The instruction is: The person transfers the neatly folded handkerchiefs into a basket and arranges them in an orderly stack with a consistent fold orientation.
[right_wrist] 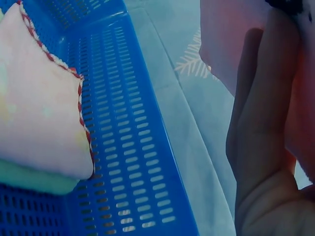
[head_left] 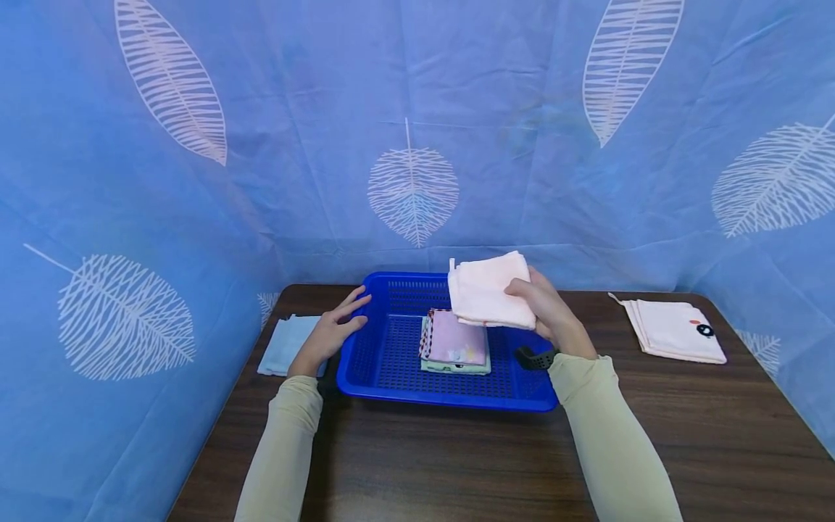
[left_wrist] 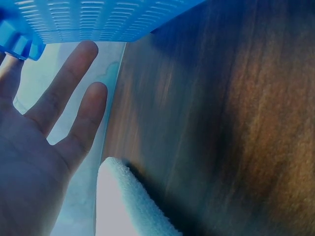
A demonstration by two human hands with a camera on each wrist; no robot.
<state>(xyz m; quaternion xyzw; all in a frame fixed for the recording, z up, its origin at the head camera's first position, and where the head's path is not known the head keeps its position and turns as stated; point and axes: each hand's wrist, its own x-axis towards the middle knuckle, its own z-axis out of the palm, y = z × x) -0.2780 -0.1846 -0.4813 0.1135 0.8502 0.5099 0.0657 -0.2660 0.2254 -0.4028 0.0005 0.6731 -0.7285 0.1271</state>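
My right hand grips a folded pale pink towel by its right side, thumb on top and fingers underneath. The towel is raised over the right part of a blue plastic basket. Inside the basket lies a folded pink towel with a red-and-white edge, stacked on a light green one. At the basket's left rim is my left hand, fingers spread and fairly straight. In the left wrist view, that hand's fingers extend beside the basket wall.
A folded light blue towel lies on the dark wooden table, left of the basket and partly behind my left hand. On the right lies a folded pale pink towel with a dark printed figure. A blue leaf-patterned cloth hangs behind.
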